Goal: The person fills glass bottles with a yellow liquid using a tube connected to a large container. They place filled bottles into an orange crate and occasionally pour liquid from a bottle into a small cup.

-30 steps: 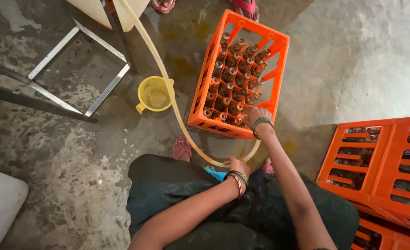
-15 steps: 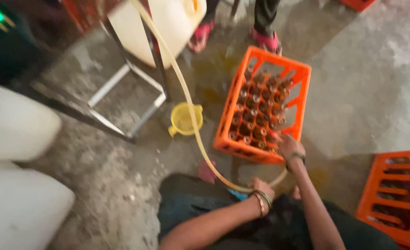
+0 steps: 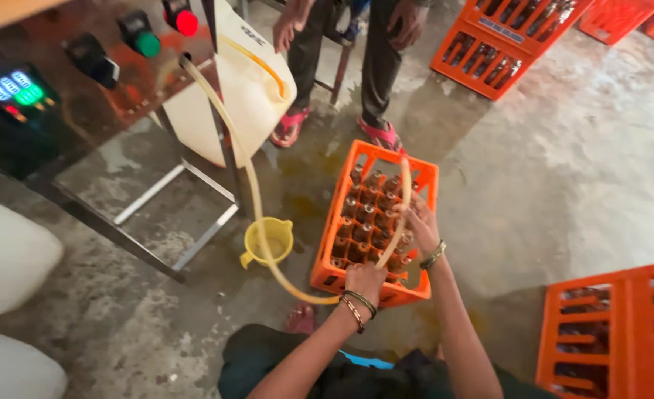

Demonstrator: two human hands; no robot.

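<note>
while a second ago the right hand [image 3: 419,222] rested on the crate [image 3: 423,177] edge, it now lifts the hose [image 3: 257,214] end over the bottles [image 3: 368,222], fingers closed round it; left hand [image 3: 364,281] grips the hose lower, by the crate's near wall; moving between bottles.

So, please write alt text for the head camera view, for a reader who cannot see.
A seated person's right hand lifts the end of a yellowish hose above an orange crate of bottles, while the left hand grips it lower. A yellow jug stands beside the crate.
</note>
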